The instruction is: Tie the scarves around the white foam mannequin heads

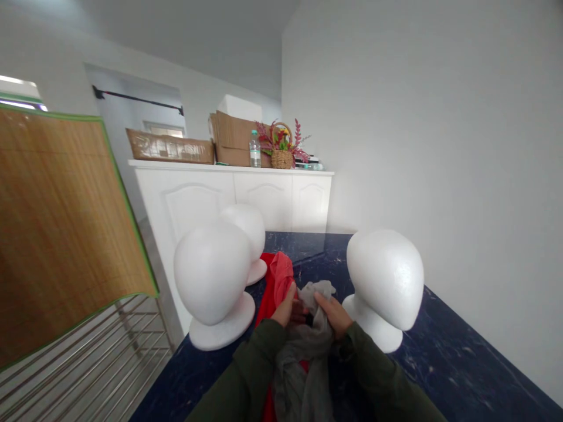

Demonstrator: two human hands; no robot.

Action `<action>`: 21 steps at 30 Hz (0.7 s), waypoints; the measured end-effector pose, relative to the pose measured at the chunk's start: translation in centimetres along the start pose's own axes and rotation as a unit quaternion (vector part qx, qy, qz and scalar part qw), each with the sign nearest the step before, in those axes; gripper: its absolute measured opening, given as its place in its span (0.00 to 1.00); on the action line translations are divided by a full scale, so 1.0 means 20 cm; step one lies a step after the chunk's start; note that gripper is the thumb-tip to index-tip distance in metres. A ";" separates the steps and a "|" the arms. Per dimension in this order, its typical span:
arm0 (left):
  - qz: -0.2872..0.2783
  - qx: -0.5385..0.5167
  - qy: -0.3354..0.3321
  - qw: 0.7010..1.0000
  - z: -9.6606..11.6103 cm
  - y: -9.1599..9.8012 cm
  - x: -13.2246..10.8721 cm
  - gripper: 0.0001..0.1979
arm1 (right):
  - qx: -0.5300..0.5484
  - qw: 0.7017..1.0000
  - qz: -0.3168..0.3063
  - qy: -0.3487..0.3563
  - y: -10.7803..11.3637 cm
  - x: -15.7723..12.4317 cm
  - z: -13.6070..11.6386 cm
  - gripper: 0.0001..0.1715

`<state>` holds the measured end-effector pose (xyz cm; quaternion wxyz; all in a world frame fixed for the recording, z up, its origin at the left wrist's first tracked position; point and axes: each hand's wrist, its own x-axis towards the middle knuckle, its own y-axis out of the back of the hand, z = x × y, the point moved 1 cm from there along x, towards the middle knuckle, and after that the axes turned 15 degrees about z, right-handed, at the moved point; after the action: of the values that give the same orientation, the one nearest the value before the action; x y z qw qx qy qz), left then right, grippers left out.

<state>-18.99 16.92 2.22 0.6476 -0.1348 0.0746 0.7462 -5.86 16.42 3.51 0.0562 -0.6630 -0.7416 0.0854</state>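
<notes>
A thin, crumpled grey cloth [305, 346] is gathered between my hands, its lower part hanging toward me. My right hand [336, 313] pinches the bunched upper part with the thumb on top. On the other side, my left hand [290, 308] has its thumb raised and its fingers curled at the cloth; its exact grip is partly hidden. Beneath and beyond the grey cloth lies a red cloth [281, 272]. White foam heads stand around my hands: one near left [213, 275], another behind it [246, 225], and a third tilted one [387, 278] on the right.
The dark blue marbled table [448, 351] meets a wall on the right. A white cabinet [264, 196] behind it bears cardboard boxes [240, 138], a water bottle [254, 149] and a flower basket [281, 158]. At left are a metal rack [105, 346] and a bamboo mat [61, 223].
</notes>
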 end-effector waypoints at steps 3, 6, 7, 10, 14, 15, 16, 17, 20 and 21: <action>-0.054 -0.120 0.057 0.990 -0.02 -0.04 -0.03 0.20 | -0.087 0.995 -0.044 0.026 0.02 -0.15 0.05 0.27; -0.001 -0.193 0.024 0.981 0.00 -0.06 -0.05 0.07 | -0.137 0.986 0.040 0.080 0.10 -0.24 0.12 0.28; 0.016 -0.217 0.013 0.976 0.02 -0.06 -0.06 0.07 | -0.134 0.984 0.087 0.082 0.14 -0.26 0.14 0.29; 0.033 -0.322 -0.010 0.946 0.10 -0.04 -0.10 0.12 | -0.091 0.979 0.166 0.075 0.21 -0.33 0.15 0.31; -0.004 -0.372 -0.021 0.928 0.19 -0.01 -0.22 0.13 | 0.039 0.996 0.075 0.001 0.24 -0.42 0.08 0.29; -0.006 -0.350 -0.031 0.936 0.20 -0.01 -0.25 0.12 | 0.065 0.997 0.031 -0.041 0.23 -0.44 0.06 0.28; -0.005 -0.318 -0.050 0.947 0.22 -0.01 -0.29 0.11 | 0.079 0.994 -0.009 -0.080 0.23 -0.46 0.04 0.28; 0.000 -0.275 -0.080 0.958 0.24 -0.01 -0.32 0.10 | 0.085 0.990 -0.037 -0.105 0.22 -0.47 0.02 0.27; 0.037 -0.085 -0.237 0.967 0.30 0.00 -0.42 0.11 | 0.109 0.991 -0.022 -0.078 0.23 -0.49 0.00 0.25; 0.059 -0.009 -0.292 0.955 0.33 0.01 -0.45 0.11 | 0.121 0.992 0.008 -0.046 0.24 -0.49 0.00 0.24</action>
<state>-18.67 10.35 11.18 0.5948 0.0880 -0.1166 0.7905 -0.11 7.16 2.78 0.1008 -0.6524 -0.7224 0.2056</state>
